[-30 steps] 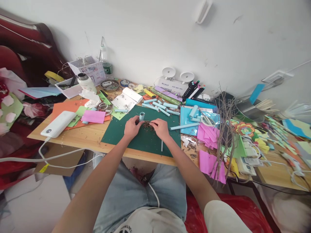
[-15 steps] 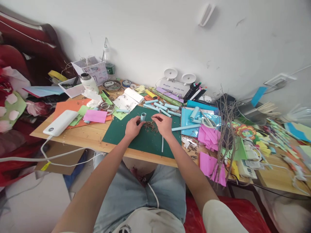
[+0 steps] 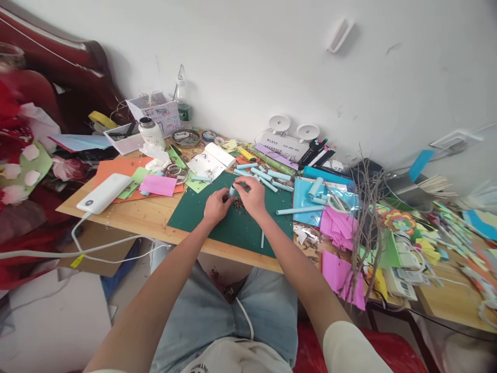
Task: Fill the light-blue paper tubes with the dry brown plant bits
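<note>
On a dark green cutting mat (image 3: 202, 215) my left hand (image 3: 216, 204) is closed around the base of an upright light blue paper tube (image 3: 232, 190). My right hand (image 3: 251, 195) hovers over the tube's top, fingers pinched together on something too small to name. A small heap of brown dried bits (image 3: 238, 204) lies on the mat between my hands. Several more light blue tubes (image 3: 264, 176) lie behind them, and a long thin one (image 3: 297, 210) lies to the right.
A white power bank (image 3: 104, 192) with a cable sits at the table's left. Pink (image 3: 158, 185), orange and green papers surround the mat. Scissors (image 3: 334, 199) lie on blue paper at right, beside bare twigs (image 3: 367, 217). Boxes, a bottle and markers line the wall.
My right hand rose from the heap of brown bits to the top of the tube. The left hand kept hold of the tube. The camera shifted slightly left.
</note>
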`<state>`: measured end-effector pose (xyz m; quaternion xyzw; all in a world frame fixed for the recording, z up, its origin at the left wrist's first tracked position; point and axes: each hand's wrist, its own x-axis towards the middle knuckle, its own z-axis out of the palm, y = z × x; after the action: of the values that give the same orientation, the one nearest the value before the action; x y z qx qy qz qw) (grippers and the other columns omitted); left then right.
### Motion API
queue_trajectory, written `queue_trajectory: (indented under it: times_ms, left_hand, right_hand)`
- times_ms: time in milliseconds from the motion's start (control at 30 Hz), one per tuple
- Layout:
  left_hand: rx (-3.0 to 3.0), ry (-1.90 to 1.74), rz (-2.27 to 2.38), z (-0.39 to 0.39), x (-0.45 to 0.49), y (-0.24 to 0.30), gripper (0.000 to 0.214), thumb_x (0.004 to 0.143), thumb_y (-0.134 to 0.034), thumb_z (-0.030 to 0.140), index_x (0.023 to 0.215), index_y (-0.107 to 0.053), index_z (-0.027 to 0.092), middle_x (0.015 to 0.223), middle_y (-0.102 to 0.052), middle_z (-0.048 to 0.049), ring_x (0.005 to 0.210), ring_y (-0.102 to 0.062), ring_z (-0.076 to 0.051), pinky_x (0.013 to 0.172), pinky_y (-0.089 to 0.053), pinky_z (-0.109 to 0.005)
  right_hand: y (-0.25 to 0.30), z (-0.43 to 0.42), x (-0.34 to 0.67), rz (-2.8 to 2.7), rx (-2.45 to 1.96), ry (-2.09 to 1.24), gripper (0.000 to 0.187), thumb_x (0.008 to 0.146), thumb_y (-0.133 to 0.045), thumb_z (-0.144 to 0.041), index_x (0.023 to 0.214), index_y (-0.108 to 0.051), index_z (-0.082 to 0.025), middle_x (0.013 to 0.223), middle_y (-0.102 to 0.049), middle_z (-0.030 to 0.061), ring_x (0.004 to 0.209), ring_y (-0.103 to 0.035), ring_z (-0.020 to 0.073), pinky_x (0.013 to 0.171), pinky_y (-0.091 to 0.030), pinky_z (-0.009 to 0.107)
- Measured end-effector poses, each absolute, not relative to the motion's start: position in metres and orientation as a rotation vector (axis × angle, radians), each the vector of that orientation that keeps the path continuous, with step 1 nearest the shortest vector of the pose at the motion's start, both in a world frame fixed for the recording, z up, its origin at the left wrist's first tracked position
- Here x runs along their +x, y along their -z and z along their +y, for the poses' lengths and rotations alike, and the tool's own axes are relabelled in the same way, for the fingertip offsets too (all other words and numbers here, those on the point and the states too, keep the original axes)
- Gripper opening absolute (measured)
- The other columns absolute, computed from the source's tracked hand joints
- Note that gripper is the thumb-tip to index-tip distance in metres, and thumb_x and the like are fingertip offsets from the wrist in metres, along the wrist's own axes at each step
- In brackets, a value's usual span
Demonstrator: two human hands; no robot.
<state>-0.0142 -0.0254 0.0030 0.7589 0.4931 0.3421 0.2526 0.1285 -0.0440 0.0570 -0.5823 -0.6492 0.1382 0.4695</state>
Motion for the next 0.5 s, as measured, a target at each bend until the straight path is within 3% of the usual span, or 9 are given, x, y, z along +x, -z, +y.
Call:
queue_trajectory:
  times_ms: [167, 500]
  left_hand:
    - [2.071, -0.914, 1.340, -0.027, -0.014, -0.003, 0.014, 0.087, -0.058, 0.036, 0.093, -0.062, 0.024, 0.086, -0.070, -0.0026, 0.080, -0.061, -0.019, 0.070, -0.042, -0.028]
    - [2.071, -0.916, 1.341, -0.027, -0.015, -0.003, 0.014, 0.085, -0.060, 0.036, 0.090, -0.062, 0.023, 0.085, -0.069, -0.0025, 0.080, -0.059, -0.018, 0.069, -0.042, -0.026]
  right_hand:
    - [-0.064, -0.050, 0.138, -1.884, -1.420, -0.176, 0.021, 0.090, -0.050, -0.027, 0.092, -0.070, -0.021, 0.113, -0.065, 0.0085, 0.112, -0.054, 0.0245, 0.104, -0.042, 0.042]
    - [-0.082, -0.053, 0.141, -2.146, -1.448, -0.111, 0.031, 0.080, -0.046, -0.009, 0.094, -0.071, -0.018, 0.125, -0.059, 0.0121, 0.122, -0.047, 0.0292, 0.104, -0.041, 0.045]
